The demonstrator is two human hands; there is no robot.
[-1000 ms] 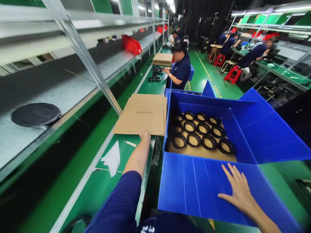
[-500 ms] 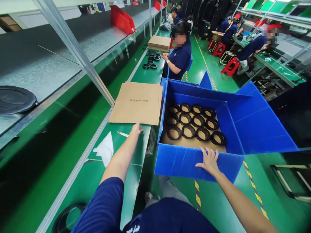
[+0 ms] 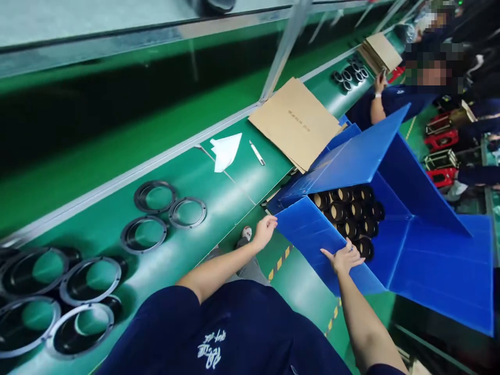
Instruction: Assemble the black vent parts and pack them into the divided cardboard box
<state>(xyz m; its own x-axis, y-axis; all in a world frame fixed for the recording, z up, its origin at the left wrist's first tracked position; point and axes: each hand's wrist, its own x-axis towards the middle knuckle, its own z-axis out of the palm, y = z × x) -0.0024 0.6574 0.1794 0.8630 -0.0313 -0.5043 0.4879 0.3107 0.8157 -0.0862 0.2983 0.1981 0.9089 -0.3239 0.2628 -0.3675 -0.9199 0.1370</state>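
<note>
My left hand (image 3: 264,232) grips the near corner of the front flap (image 3: 312,239) of a blue corrugated plastic box. My right hand (image 3: 344,259) holds the same flap farther along, with its fingers spread. Inside the box, black rings with tan centres (image 3: 347,216) stand in rows, partly hidden by the flaps. A cardboard sheet (image 3: 295,122) with printed characters lies beyond the box, out of reach of both hands. Metal-rimmed black rings (image 3: 154,197) lie on the green conveyor belt (image 3: 234,182) to the left of my hands.
A white paper sheet (image 3: 225,151) and a small utility knife (image 3: 257,152) lie on the belt. Farther along are a cardboard stack (image 3: 380,52) and more rings (image 3: 349,75). A co-worker (image 3: 394,99) sits beyond the box, with red stools (image 3: 441,138) behind.
The view has tilted sharply. My left hand has left the cardboard sheet's edge and moved to the box flap. The front flap now stands raised, and more rings show on the belt.
</note>
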